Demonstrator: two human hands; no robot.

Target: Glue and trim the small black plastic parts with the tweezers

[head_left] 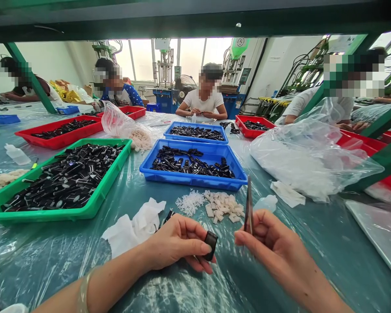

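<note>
Between the thumb and fingers of my left hand (pixel 185 243) is a small black rectangular part (pixel 210 244). My right hand (pixel 270 243) grips a pair of tweezers (pixel 248 206), tips pointing up, apart from the black part. Just beyond the hands lie a pile of small clear pieces (pixel 190 203) and a heap of cream-coloured blocks (pixel 223 205). Crumpled white tissue (pixel 137 226) rests beside my left hand, and a dark item partly hidden behind that hand cannot be made out.
A blue tray (pixel 195 178) of black parts stands ahead, with a second blue tray (pixel 197 139) behind it. At left is a full green tray (pixel 94 213). A clear plastic bag (pixel 313 161) bulges at right beside a green post (pixel 384 165). Several people sit across the table.
</note>
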